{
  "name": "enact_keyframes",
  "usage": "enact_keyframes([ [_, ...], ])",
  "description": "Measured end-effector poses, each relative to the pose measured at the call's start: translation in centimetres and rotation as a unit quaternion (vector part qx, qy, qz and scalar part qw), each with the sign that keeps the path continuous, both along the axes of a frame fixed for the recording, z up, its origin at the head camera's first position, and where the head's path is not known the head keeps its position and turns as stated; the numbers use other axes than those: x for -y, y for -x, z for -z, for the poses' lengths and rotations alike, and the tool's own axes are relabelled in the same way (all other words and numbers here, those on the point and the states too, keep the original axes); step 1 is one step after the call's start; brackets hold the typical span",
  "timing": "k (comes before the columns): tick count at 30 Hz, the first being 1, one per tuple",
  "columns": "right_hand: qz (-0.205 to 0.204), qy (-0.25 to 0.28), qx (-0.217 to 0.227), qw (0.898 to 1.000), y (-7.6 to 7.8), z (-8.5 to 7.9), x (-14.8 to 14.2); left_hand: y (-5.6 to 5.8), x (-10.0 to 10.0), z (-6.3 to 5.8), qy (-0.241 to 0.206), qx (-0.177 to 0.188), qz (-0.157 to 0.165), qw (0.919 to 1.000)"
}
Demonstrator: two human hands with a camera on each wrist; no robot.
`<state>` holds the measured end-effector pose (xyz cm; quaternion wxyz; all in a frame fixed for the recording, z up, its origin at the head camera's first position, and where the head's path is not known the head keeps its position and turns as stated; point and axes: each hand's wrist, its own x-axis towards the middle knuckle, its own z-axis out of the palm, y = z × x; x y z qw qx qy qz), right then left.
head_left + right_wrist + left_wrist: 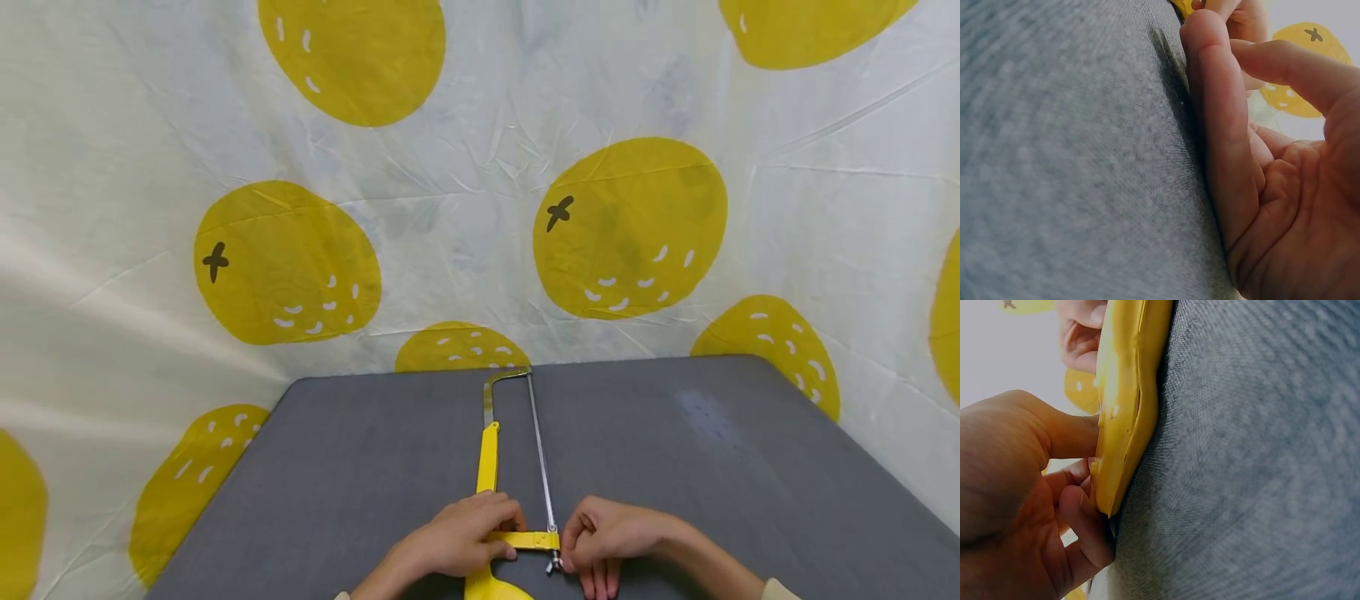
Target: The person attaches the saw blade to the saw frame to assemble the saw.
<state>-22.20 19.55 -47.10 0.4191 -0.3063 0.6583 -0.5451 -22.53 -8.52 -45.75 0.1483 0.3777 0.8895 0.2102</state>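
A hacksaw with a yellow handle (1125,412), a yellow frame (487,458) and a thin metal blade (540,442) lies on the grey surface, its far end pointing away from me. My left hand (472,533) grips the frame where the short yellow arm (536,541) branches off, thumb on the near side and fingers on the far side. At that arm's end sits a small metal wing nut (553,565). The thumb and index fingertips of my right hand (611,533) pinch at it from the right, while the other fingers rest low against the surface.
The grey padded tabletop (360,467) extends on both sides of the saw. White cloth (465,250) printed with yellow fruit hangs behind it and along both sides, close to the table's edges.
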Motion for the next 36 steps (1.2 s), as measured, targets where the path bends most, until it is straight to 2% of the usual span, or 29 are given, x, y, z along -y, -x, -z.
enact_keyframes([
  [10, 0.002, 0.004, 0.0, 1.0, 0.04, 0.18, -0.06, 0.13, -0.08, 0.08, -0.002, -0.013, 0.003, 0.9999],
  [20, 0.02, -0.001, 0.002, 1.0, -0.02, 0.21, -0.12, 0.38, -0.22, 0.2, 0.0, -0.009, 0.01, 0.9999],
  [36, 0.028, -0.002, -0.011, 1.0, -0.11, 0.2, 0.32, 0.0, -0.06, -0.42, 0.003, -0.006, 0.001, 1.0],
])
